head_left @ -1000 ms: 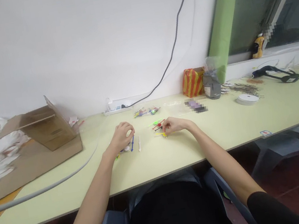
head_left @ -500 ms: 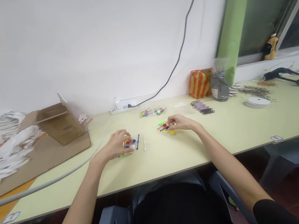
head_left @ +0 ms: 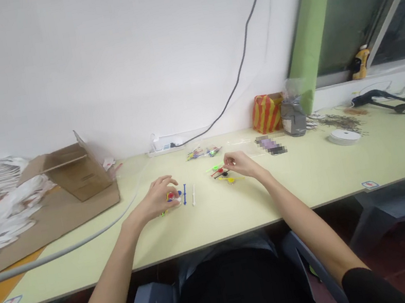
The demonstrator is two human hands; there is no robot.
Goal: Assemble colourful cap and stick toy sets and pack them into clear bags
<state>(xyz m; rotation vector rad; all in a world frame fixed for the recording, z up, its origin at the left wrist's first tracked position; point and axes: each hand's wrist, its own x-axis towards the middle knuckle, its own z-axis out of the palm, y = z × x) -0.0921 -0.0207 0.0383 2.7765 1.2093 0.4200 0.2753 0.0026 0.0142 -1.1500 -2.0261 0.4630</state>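
Note:
My left hand (head_left: 158, 198) rests on the table with fingers curved and thumb apart. It curls around a small group of plastic pieces with red, blue and white round parts (head_left: 171, 196), partly hidden by the fingers. Just right of it lie a blue stick with pointed ends (head_left: 184, 195) and a white stick (head_left: 193, 195). My right hand (head_left: 239, 162) has its fingertips pinched together over pieces with a disc on a stick: green (head_left: 216, 168), red (head_left: 220, 170), black (head_left: 225, 173) and yellow (head_left: 231, 181). What the pinch holds is too small to make out.
Behind lie bagged coloured pieces (head_left: 195, 154) and a power strip (head_left: 163, 148). A phone (head_left: 271, 145), striped bag (head_left: 267, 113), grey container (head_left: 294, 118) and white spool (head_left: 344, 137) stand right. Left are a cardboard box (head_left: 77, 173), white straps (head_left: 7, 222) and a grey cable (head_left: 67, 251).
The view has shifted slightly. My right hand has lifted a little off the black and yellow pieces, showing more of them. My left hand stays around its pieces.

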